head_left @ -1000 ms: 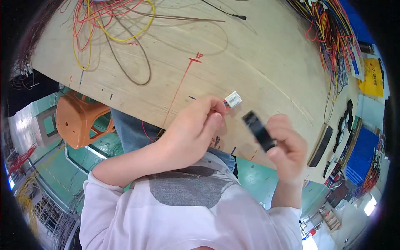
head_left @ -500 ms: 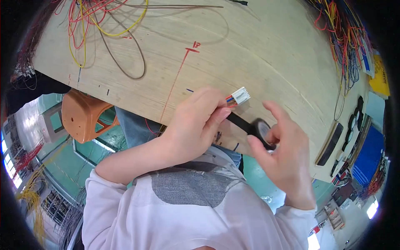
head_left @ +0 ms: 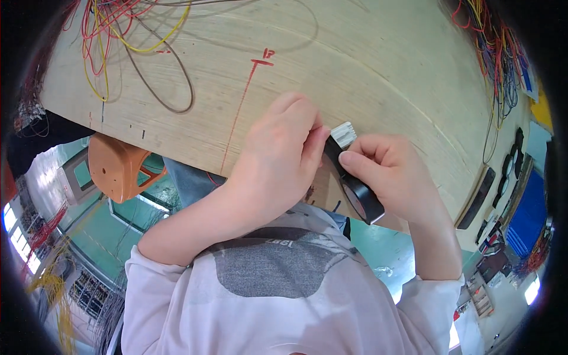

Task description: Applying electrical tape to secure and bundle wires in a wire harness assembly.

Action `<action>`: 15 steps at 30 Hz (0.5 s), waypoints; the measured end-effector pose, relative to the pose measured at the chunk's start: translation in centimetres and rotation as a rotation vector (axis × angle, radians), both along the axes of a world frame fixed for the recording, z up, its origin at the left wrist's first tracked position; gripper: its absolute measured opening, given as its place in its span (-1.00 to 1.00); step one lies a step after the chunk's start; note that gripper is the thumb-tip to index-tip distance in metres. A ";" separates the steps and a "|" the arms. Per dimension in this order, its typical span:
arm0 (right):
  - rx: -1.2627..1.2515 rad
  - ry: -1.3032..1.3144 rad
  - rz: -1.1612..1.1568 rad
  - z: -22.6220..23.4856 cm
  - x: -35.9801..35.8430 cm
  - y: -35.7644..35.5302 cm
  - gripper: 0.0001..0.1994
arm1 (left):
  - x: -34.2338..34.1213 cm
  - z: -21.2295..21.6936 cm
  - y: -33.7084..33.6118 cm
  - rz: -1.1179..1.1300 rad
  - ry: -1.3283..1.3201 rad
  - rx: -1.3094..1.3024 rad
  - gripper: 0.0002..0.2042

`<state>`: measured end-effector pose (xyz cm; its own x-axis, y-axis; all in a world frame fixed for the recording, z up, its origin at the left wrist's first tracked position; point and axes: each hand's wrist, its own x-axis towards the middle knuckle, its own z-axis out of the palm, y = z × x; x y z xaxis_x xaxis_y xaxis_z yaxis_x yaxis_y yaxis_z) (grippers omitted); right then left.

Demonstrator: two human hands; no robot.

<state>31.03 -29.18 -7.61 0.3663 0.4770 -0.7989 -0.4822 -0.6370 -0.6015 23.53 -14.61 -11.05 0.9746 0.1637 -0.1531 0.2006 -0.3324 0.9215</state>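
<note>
My left hand [head_left: 273,151] is closed in a pinch at the base of a white plug connector [head_left: 344,134]; its coloured wires are hidden behind the fingers. From those fingertips a strip of black electrical tape [head_left: 333,155] runs down to its roll [head_left: 368,205], which hangs just off the table's near edge. Thumb and fingers of my right hand [head_left: 395,176] pinch the tape strip between the connector and the roll. The roll itself hangs below the right thumb, not gripped around its ring.
Red, yellow and brown wires [head_left: 148,47] lie loose at the far left of the wooden table [head_left: 236,35]. Wire bundles [head_left: 494,71] hang at the far right, above a dark bar [head_left: 476,198]. An orange stool [head_left: 115,165] stands at the left, below the edge.
My right hand has let go of the roll's ring and moved up the strip, pinching it close to the connector. The roll has swung down. My view has shifted slightly.
</note>
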 end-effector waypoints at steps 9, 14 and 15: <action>0.010 -0.168 0.087 -0.2 0.1 -0.4 -0.76 | 0.2 0.2 -0.4 -0.016 -0.016 0.057 -0.90; 0.008 -0.184 0.108 -0.6 0.0 -0.2 -0.77 | 0.1 0.1 -0.1 -0.018 0.013 0.050 -0.90; 0.010 -0.182 0.106 -0.6 -0.1 -0.2 -0.77 | 0.1 0.1 -0.1 -0.019 0.014 0.043 -0.90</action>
